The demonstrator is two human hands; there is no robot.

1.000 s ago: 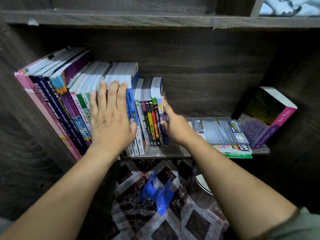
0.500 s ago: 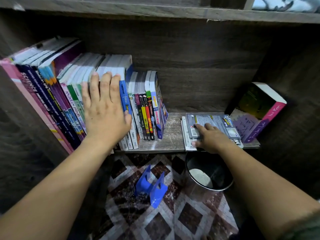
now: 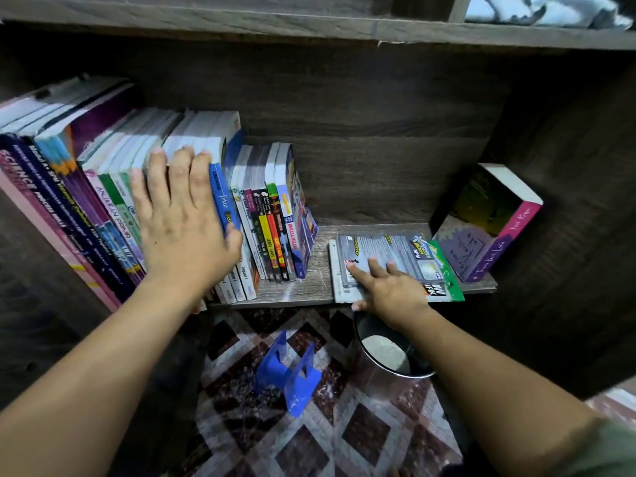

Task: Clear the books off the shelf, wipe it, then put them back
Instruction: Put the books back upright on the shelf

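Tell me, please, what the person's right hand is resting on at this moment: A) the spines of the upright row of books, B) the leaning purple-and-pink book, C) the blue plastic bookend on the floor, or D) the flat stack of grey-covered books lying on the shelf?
D: the right hand lies with fingers spread on the flat stack of grey-covered books on the wooden shelf.

Two hands on the books of a dark wooden shelf

The left hand [image 3: 182,218] lies flat, fingers straight, against the spines of the leaning row of books [image 3: 103,187] at the left end of the shelf [image 3: 309,287]. The right hand [image 3: 389,287] presses a flat stack of books [image 3: 395,256] near the front edge; a purple book [image 3: 488,228] leans at the right end.
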